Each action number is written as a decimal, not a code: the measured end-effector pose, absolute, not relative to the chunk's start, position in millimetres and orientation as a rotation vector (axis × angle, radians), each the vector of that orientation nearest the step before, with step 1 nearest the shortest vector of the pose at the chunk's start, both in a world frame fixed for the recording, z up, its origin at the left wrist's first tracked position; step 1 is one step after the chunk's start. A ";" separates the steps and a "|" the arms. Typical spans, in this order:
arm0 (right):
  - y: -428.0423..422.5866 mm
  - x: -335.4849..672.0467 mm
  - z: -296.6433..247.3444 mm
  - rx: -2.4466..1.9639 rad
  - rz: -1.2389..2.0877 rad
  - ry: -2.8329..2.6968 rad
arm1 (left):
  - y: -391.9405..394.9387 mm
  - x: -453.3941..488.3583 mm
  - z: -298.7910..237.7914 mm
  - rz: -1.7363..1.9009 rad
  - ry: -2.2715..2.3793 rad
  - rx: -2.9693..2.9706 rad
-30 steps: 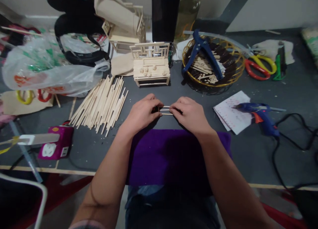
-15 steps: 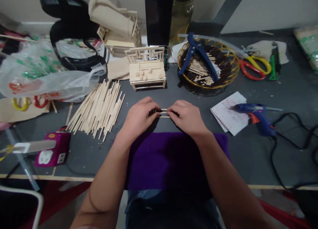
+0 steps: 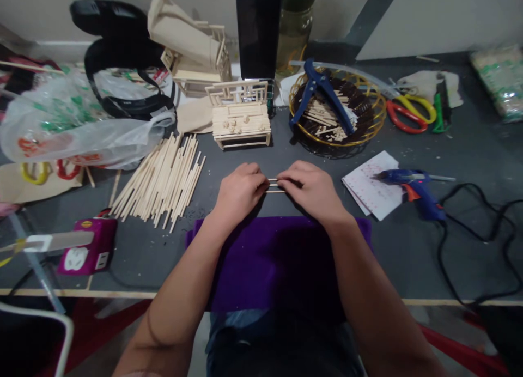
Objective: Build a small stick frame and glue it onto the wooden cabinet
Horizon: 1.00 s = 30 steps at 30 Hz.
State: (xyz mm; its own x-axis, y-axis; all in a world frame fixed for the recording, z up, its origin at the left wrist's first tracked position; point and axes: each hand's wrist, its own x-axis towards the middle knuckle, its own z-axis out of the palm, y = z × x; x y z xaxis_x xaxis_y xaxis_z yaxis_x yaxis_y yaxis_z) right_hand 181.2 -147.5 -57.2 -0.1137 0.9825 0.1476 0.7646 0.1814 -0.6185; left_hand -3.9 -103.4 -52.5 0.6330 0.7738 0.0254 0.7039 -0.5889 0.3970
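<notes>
My left hand [image 3: 244, 192] and my right hand [image 3: 307, 187] face each other low over the grey tabletop. Between them run a few thin wooden sticks [image 3: 276, 184], roughly parallel. Each hand has its fingers pinched round an end of these sticks; the stick ends are hidden by the fingers. Just beyond stands a miniature bench [image 3: 241, 121] built of such sticks, with small pale knots on its seat. To the left lies a loose pile of wooden sticks [image 3: 161, 181]. A purple cloth [image 3: 278, 262] covers the table edge and lap below my wrists.
On the right a blue glue gun [image 3: 411, 182] rests on folded paper [image 3: 370, 197], its black cord trailing. Behind are a gold-rimmed basket [image 3: 378, 121] with blue cutters [image 3: 327, 91], and scissors [image 3: 408, 121]. At left sit a plastic bag [image 3: 122, 140] and a magenta power box [image 3: 96, 246].
Both hands have shifted slightly rightward along the sticks, my left hand more so, and its fingers are bunched closer. The view has also moved a little.
</notes>
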 end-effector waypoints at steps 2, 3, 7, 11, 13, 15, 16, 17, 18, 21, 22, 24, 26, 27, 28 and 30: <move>-152.0 191.7 -52.2 -1.603 0.605 -1.785 | -103.4 -4.0 -52.7 0.290 1.176 2.500; -154.8 196.5 -50.5 -1.606 0.633 -1.740 | -103.4 -4.0 -52.7 0.292 1.178 2.498; -163.5 204.4 -51.5 -1.677 0.727 -1.777 | -102.9 -4.0 -53.1 0.283 1.183 2.510; -162.6 198.4 -59.0 -1.711 0.713 -1.880 | -102.2 -4.4 -54.5 0.288 1.169 2.527; -160.7 195.7 -61.9 -1.735 0.689 -1.908 | -101.9 -4.7 -55.3 0.286 1.168 2.527; -159.3 194.4 -63.8 -1.754 0.668 -1.918 | -101.7 -4.9 -55.9 0.283 1.169 2.526; -159.0 194.1 -64.5 -1.760 0.659 -1.918 | -101.6 -5.1 -56.0 0.286 1.167 2.526; -158.9 194.1 -64.9 -1.764 0.650 -1.918 | -101.4 -5.3 -56.1 0.288 1.165 2.524; -158.9 194.1 -65.1 -1.766 0.643 -1.920 | -101.3 -5.5 -56.1 0.290 1.164 2.521; -158.9 194.2 -64.9 -1.772 0.635 -1.925 | -100.8 -6.2 -55.8 0.287 1.162 2.511; -158.8 194.2 -64.6 -1.774 0.640 -1.927 | -100.6 -6.3 -55.7 0.282 1.164 2.507; -158.7 194.2 -63.9 -1.781 0.654 -1.928 | -100.4 -6.6 -55.5 0.273 1.166 2.503; -158.6 194.1 -63.3 -1.782 0.665 -1.932 | -100.3 -6.7 -55.5 0.269 1.169 2.502; -158.6 194.1 -63.2 -1.781 0.665 -1.934 | -100.3 -6.7 -55.5 0.268 1.171 2.502; -158.7 194.0 -63.2 -1.780 0.661 -1.937 | -100.3 -6.6 -55.5 0.268 1.173 2.502; -158.7 193.9 -63.4 -1.777 0.653 -1.942 | -100.5 -6.2 -55.3 0.264 1.178 2.502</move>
State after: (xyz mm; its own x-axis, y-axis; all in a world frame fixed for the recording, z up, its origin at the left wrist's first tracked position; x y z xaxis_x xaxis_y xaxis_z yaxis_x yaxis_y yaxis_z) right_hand 193.9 -158.7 -63.4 -0.0894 0.9960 -0.0029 0.7954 0.0696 -0.6021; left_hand -6.2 -100.5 -55.3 0.6349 0.7725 0.0149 0.7049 -0.5870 0.3982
